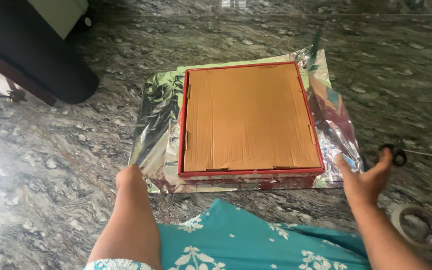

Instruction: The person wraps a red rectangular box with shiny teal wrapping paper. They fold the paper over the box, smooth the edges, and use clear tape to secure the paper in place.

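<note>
My left hand is bent under at the wrist; I cannot tell its grip. It touches the silver foil sheet at its near corner. My right hand is open, empty. The red-edged cardboard box lies on the foil between both hands. Scissors lie just beyond my right fingertips, a tape roll beside that wrist, on the stone floor.

Matt brown cardboard box on crinkled shiny foil sheet, polished stone floor.

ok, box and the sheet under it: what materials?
Box: looks like brown corrugated cardboard, matte, faint ribs and folded flaps, red rim. Sheet: shiny, crinkled, mirror-like glare, probably metallic foil or foil wrapping paper. Floor: polished veined stone, likely granite.
</note>
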